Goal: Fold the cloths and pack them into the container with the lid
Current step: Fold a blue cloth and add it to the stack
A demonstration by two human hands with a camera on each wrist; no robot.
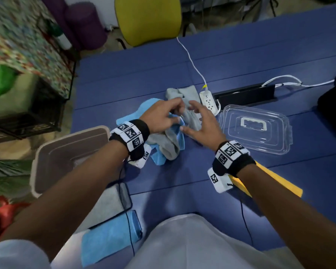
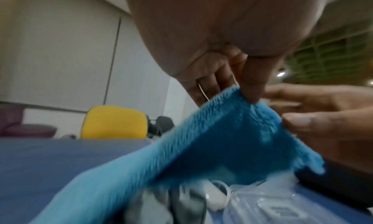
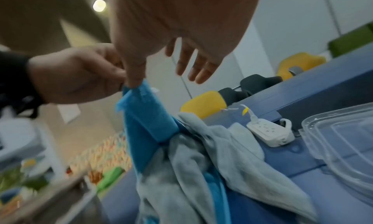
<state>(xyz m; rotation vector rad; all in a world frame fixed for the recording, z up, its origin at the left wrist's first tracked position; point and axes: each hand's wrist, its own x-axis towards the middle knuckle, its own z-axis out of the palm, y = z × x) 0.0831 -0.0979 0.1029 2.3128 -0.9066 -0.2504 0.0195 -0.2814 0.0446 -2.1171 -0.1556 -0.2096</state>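
Note:
A crumpled pile of blue cloth [image 1: 149, 107] and grey cloths [image 1: 190, 94] lies mid-table. My left hand [image 1: 173, 113] pinches a corner of the blue cloth [image 2: 201, 139] between thumb and fingers and lifts it off the pile. My right hand [image 1: 190, 117] hovers beside it with fingers spread and straight. In the right wrist view its thumb touches that same corner of the blue cloth [image 3: 145, 115], above the grey cloth [image 3: 201, 155]. The brown container [image 1: 47, 148] stands open at the table's left edge. Its clear lid [image 1: 256, 129] lies to the right.
A white power strip [image 1: 209, 101] with its cable lies just behind the pile, beside a black box [image 1: 246, 95]. A folded grey cloth [image 1: 103, 208] and a folded blue cloth [image 1: 111, 237] lie near my body. A yellow cloth [image 1: 275, 181] lies under my right forearm. A yellow chair [image 1: 147, 20] stands beyond the table.

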